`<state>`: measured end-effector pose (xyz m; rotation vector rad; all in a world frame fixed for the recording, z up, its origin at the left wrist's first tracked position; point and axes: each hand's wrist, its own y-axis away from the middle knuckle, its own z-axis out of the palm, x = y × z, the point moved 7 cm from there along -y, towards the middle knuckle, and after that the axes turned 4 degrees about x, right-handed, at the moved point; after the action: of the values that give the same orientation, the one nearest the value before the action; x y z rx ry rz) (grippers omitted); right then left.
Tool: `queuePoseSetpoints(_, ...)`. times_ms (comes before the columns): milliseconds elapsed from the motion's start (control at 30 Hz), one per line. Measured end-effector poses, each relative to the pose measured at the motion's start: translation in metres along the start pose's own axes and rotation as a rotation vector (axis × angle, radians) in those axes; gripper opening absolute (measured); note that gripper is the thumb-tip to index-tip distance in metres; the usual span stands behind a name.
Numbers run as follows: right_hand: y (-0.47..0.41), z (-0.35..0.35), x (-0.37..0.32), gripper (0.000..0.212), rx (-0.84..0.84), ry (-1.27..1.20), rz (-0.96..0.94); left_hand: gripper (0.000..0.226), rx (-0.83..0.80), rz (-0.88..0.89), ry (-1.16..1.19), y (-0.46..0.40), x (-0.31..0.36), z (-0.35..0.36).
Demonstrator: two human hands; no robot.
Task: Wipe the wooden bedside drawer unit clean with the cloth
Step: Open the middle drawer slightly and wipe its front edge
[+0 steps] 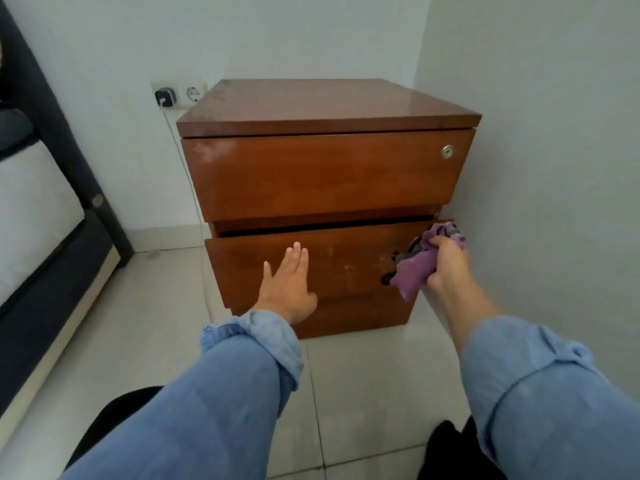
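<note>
Left hand [289, 284]: fingers together, flat on the lower drawer [311, 265] front, which sits slightly pulled out. Right hand [446, 261]: fist bunching purple cloth [417, 268] at the drawer's right edge. Drawer unit [325, 174] in wall corner; top-drawer lock [447, 151] unlabeled. Socket [178, 93] behind-left, bed [41, 216] farther left.

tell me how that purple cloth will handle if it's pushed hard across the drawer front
The purple cloth looks floppy: it bunches in the right hand and a loose corner hangs down, so it will probably fold and drag rather than slide flat. It seems light. The lower drawer is already ajar, so a hard push may shift it; the left hand lies flat against it.
</note>
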<state>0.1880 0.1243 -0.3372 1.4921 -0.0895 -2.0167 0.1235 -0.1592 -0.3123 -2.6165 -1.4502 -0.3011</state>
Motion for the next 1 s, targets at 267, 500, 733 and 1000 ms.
queuePoseSetpoints(267,-0.052,0.002,-0.025,0.033,0.049,0.241,-0.229,0.086,0.001,0.029,-0.192,-0.03,-0.004,0.024)
queuePoseSetpoints(500,-0.14,0.009,-0.004,0.038,0.161,0.5,-0.673,0.089,0.08,0.088,-0.26,-0.059,-0.025,0.029)
queuePoseSetpoints(733,-0.05,0.041,-0.002,0.042,0.361,0.622,-0.743,0.095,0.205,0.133,-0.301,-0.064,-0.036,0.045)
queuePoseSetpoints(1000,0.058,0.143,0.078,0.044,0.073,0.679,-0.985,0.09,0.287,0.195,-0.294,-0.053,-0.061,0.029)
